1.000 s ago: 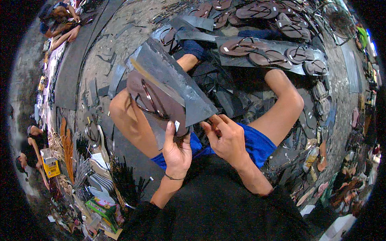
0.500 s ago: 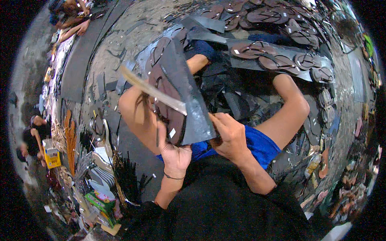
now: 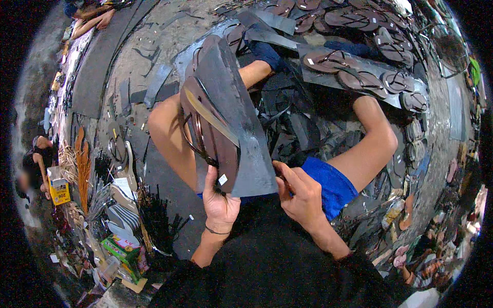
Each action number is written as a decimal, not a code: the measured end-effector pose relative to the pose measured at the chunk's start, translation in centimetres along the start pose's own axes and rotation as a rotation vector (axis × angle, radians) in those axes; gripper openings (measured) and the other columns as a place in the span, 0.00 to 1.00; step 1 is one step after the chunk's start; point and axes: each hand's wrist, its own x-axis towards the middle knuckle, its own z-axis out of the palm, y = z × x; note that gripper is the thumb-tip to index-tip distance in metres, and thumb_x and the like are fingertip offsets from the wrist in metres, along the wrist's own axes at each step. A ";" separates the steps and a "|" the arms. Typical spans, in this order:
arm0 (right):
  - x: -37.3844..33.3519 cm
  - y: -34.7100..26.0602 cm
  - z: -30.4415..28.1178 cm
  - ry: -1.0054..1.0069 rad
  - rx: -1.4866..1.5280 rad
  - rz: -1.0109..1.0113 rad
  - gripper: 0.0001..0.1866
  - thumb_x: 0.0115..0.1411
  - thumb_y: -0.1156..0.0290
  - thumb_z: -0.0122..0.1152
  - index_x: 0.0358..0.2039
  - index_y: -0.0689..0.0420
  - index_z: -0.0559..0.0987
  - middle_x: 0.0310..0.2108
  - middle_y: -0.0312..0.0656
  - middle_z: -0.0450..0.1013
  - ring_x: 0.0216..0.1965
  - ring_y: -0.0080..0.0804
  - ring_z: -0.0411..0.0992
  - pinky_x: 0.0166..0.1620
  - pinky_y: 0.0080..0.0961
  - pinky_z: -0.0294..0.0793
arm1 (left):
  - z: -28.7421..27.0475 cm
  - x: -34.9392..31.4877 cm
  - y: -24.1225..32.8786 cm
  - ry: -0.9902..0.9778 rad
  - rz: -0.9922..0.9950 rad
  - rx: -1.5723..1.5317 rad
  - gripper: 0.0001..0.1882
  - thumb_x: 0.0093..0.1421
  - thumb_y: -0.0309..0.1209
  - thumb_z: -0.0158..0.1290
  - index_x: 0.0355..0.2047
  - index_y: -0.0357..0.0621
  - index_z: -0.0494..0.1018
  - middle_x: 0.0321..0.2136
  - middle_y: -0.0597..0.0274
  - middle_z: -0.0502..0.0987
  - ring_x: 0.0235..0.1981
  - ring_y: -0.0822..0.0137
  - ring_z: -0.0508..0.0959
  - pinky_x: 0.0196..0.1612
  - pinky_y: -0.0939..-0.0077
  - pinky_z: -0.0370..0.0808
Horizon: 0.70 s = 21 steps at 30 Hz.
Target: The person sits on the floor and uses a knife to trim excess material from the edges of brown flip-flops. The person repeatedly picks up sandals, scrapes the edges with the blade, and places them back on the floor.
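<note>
My left hand (image 3: pixel 221 208) grips the near end of a brown flip-flop (image 3: pixel 224 156), thumb on top, fingers beneath. The flip-flop lies on a grey rubber sheet (image 3: pixel 254 159), which sticks out past its right side and tilts up over my lap. A long narrow knife blade (image 3: pixel 211 116) slants across the flip-flop and meets the sheet at the flip-flop's right edge. In line with it, just right of the sheet, my right hand (image 3: pixel 302 197) is closed on the knife; the handle is mostly hidden. Farther up the sheet is another flip-flop (image 3: pixel 205 46), partly covered.
Several brown flip-flops (image 3: pixel 362 79) lie on another sheet (image 3: pixel 321 77) beyond my right knee. Dark offcuts (image 3: pixel 295 128) are heaped between my legs. Straps, a yellow container (image 3: pixel 59 192) and a green box (image 3: pixel 120 249) stand at left. Another person's hand (image 3: pixel 105 19) shows far left.
The blade has drawn back toward my right hand, and less of it shows. My right hand has shifted slightly right and nearer me. The flip-flop's face has turned more toward view.
</note>
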 end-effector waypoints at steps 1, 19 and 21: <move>0.4 -0.2 -0.1 -0.024 0.015 0.008 0.17 0.55 0.67 0.63 0.46 0.51 0.78 0.25 0.39 0.71 0.23 0.36 0.72 0.26 0.30 0.73 | -0.6 0.1 0.1 -0.007 -0.006 0.022 0.22 0.66 0.36 0.45 0.57 0.39 0.62 0.54 0.52 0.69 0.55 0.55 0.71 0.59 0.58 0.68; 7.0 4.7 8.7 -0.170 0.194 0.105 0.15 0.56 0.71 0.57 0.45 0.60 0.76 0.43 0.51 0.74 0.40 0.50 0.74 0.41 0.34 0.74 | -2.3 -1.0 0.9 -0.054 -0.038 0.103 0.19 0.67 0.39 0.42 0.53 0.43 0.67 0.47 0.51 0.75 0.40 0.56 0.81 0.33 0.56 0.84; 9.3 2.4 9.5 -0.237 0.160 0.214 0.18 0.54 0.65 0.59 0.47 0.50 0.77 0.48 0.54 0.72 0.44 0.51 0.73 0.44 0.40 0.74 | -2.4 -1.3 1.0 0.038 -0.006 0.115 0.16 0.66 0.39 0.44 0.49 0.48 0.71 0.44 0.57 0.78 0.36 0.59 0.82 0.30 0.57 0.84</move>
